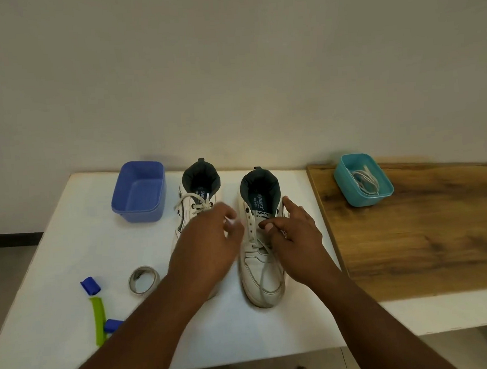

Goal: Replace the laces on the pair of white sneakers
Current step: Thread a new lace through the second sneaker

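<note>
White leather right-hand sneaker (261, 258), frame centre — left hand (209, 244) fingers pinching white lace (231, 220); right hand (293, 238) fingers pinching its tongue.

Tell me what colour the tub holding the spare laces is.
Teal tub, on the wooden board, seen in the head view.

White table (68, 254) and wooden board (413, 244) against plain wall (228, 70).
</note>
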Action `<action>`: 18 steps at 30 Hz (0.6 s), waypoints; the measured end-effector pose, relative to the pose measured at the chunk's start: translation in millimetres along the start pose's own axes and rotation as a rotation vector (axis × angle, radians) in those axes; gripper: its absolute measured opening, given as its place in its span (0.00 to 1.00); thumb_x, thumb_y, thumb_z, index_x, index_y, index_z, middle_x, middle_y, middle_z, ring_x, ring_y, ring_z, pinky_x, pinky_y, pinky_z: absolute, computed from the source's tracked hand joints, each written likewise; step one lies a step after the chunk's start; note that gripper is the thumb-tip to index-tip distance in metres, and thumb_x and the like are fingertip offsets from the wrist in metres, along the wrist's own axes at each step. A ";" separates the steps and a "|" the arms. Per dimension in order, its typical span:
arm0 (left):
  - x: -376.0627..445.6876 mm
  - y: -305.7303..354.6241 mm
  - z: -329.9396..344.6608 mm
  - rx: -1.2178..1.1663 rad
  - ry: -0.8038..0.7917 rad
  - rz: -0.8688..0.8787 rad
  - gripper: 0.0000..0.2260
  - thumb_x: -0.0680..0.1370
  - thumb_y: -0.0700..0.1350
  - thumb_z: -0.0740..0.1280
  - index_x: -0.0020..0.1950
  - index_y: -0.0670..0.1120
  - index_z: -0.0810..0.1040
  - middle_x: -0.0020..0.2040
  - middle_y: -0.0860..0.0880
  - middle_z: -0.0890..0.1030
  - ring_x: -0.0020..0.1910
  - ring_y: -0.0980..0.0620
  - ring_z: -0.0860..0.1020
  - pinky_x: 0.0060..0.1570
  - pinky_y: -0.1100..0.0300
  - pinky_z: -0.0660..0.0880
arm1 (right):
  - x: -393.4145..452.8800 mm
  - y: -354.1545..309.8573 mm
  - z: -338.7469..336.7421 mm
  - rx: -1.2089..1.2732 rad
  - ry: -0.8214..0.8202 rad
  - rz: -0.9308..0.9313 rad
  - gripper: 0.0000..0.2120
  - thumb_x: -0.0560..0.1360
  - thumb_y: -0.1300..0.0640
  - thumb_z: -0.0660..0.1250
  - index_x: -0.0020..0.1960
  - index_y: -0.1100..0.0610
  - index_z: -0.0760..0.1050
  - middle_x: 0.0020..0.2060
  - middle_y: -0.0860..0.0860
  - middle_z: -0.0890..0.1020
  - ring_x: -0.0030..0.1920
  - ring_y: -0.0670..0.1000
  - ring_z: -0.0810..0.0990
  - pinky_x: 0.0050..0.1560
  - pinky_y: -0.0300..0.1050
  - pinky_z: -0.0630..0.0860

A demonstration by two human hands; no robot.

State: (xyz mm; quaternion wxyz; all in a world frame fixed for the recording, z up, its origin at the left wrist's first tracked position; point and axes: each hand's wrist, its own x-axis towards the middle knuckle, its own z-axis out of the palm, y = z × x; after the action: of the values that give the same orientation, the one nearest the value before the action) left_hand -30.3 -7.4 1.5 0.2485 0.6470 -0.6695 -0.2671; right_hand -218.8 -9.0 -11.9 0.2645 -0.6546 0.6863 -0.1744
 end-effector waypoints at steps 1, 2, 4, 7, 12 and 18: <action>-3.4 -2.9 7.8 0.117 -0.137 0.000 0.10 0.79 0.59 0.66 0.52 0.55 0.78 0.43 0.56 0.82 0.41 0.59 0.79 0.44 0.59 0.77 | 0.3 0.2 0.6 -0.002 0.004 0.005 0.15 0.84 0.45 0.59 0.64 0.43 0.81 0.82 0.46 0.57 0.82 0.54 0.51 0.80 0.59 0.51; -5.9 -1.2 12.9 0.174 -0.220 0.019 0.11 0.78 0.60 0.66 0.50 0.54 0.80 0.42 0.55 0.82 0.41 0.57 0.79 0.45 0.56 0.78 | 0.1 1.3 1.0 -0.007 0.009 0.009 0.15 0.84 0.44 0.59 0.64 0.43 0.81 0.82 0.46 0.57 0.82 0.54 0.51 0.80 0.59 0.52; -5.2 6.8 13.0 0.092 -0.193 0.078 0.09 0.80 0.57 0.65 0.46 0.54 0.80 0.39 0.55 0.80 0.39 0.59 0.78 0.44 0.56 0.77 | -0.5 3.3 1.7 -0.023 0.013 0.011 0.15 0.84 0.44 0.59 0.63 0.43 0.81 0.82 0.46 0.57 0.82 0.54 0.52 0.80 0.59 0.52; -0.1 20.3 -5.1 -0.296 0.226 0.038 0.09 0.83 0.49 0.61 0.44 0.51 0.76 0.31 0.55 0.76 0.31 0.60 0.74 0.33 0.66 0.70 | -2.3 5.0 -0.8 -0.009 -0.001 0.030 0.15 0.84 0.44 0.59 0.64 0.43 0.81 0.82 0.45 0.56 0.82 0.54 0.52 0.80 0.60 0.51; 1.0 28.0 -30.0 -0.906 0.715 -0.092 0.10 0.83 0.44 0.60 0.47 0.37 0.72 0.32 0.50 0.70 0.28 0.58 0.68 0.27 0.65 0.67 | -3.3 -2.3 -1.7 0.001 -0.006 0.011 0.15 0.84 0.44 0.58 0.62 0.43 0.82 0.82 0.45 0.57 0.82 0.53 0.52 0.80 0.59 0.51; 5.0 32.4 -11.1 -1.127 0.156 -0.300 0.08 0.84 0.50 0.60 0.52 0.47 0.73 0.38 0.48 0.80 0.25 0.56 0.65 0.24 0.64 0.63 | -7.3 -9.0 -10.9 0.072 -0.075 0.020 0.15 0.84 0.53 0.59 0.65 0.43 0.80 0.82 0.45 0.54 0.80 0.52 0.56 0.78 0.60 0.59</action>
State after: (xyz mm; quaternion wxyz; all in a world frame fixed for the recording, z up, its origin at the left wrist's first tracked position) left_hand -46.8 -12.2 31.6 0.5621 0.5207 -0.3052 -0.5655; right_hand -217.9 -3.7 3.0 0.3150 -0.6439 0.6758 -0.1718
